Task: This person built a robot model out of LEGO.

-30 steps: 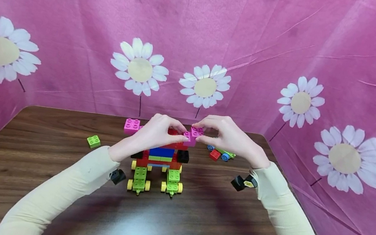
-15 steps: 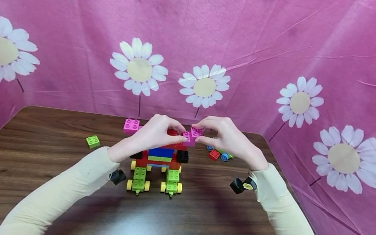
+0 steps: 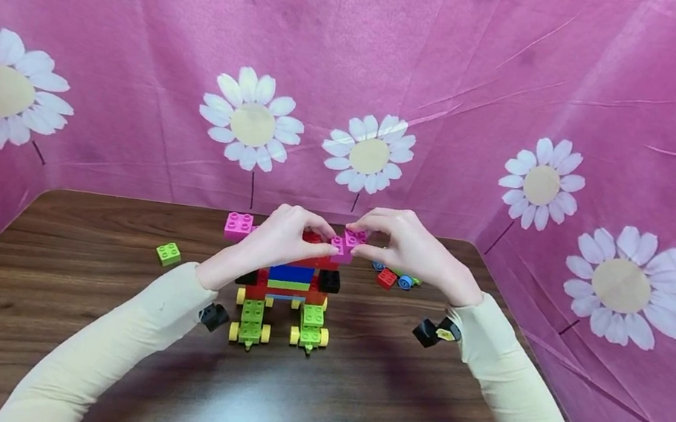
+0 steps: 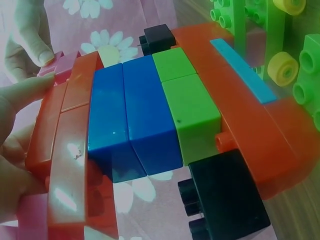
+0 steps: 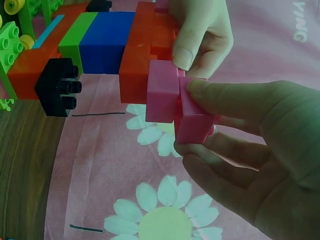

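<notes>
A figure of big toy building bricks [image 3: 290, 275] stands upright on the table, with red, blue and lime bricks in its body and lime wheeled bases for feet. My left hand [image 3: 279, 237] grips its top red bricks [image 4: 75, 125], thumb near the right-hand pink brick [image 5: 163, 90]. With thumb and fingers, my right hand [image 3: 419, 252] pinches another pink brick [image 5: 196, 120], which sits against the first one at the figure's right end, a little higher. Whether their studs are fully joined cannot be seen. On the other end shows a pink brick [image 3: 238, 225].
A loose lime brick [image 3: 169, 254] lies left of the figure. Behind my right hand are a red brick [image 3: 386, 278] and a lime piece with blue wheels [image 3: 405, 282]. Pink cloth [image 3: 369, 35] with printed daisies hangs round the wooden table [image 3: 370, 413].
</notes>
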A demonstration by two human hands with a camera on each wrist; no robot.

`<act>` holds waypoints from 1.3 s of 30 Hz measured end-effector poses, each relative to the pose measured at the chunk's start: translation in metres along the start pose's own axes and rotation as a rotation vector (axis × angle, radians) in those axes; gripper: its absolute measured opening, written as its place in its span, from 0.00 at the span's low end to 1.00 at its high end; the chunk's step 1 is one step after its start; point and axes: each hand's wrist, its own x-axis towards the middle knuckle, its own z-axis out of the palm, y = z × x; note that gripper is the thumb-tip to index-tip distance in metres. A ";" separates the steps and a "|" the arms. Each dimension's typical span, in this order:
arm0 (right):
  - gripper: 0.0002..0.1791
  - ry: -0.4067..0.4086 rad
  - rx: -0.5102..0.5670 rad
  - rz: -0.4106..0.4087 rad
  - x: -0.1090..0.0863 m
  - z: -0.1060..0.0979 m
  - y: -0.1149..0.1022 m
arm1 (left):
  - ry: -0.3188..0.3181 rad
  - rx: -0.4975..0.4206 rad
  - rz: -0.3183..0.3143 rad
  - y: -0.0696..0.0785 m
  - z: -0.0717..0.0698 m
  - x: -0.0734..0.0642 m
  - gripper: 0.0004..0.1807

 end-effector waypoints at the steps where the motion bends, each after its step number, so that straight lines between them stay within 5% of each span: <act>1: 0.15 0.000 0.000 0.004 0.000 0.000 0.000 | -0.001 0.000 0.002 0.000 0.000 0.000 0.16; 17: 0.19 -0.012 0.006 0.073 -0.009 -0.001 0.006 | -0.012 -0.019 0.017 0.000 -0.001 0.000 0.19; 39: 0.15 -0.017 -0.023 0.017 -0.006 -0.001 0.004 | 0.006 0.008 0.030 0.000 0.003 -0.001 0.17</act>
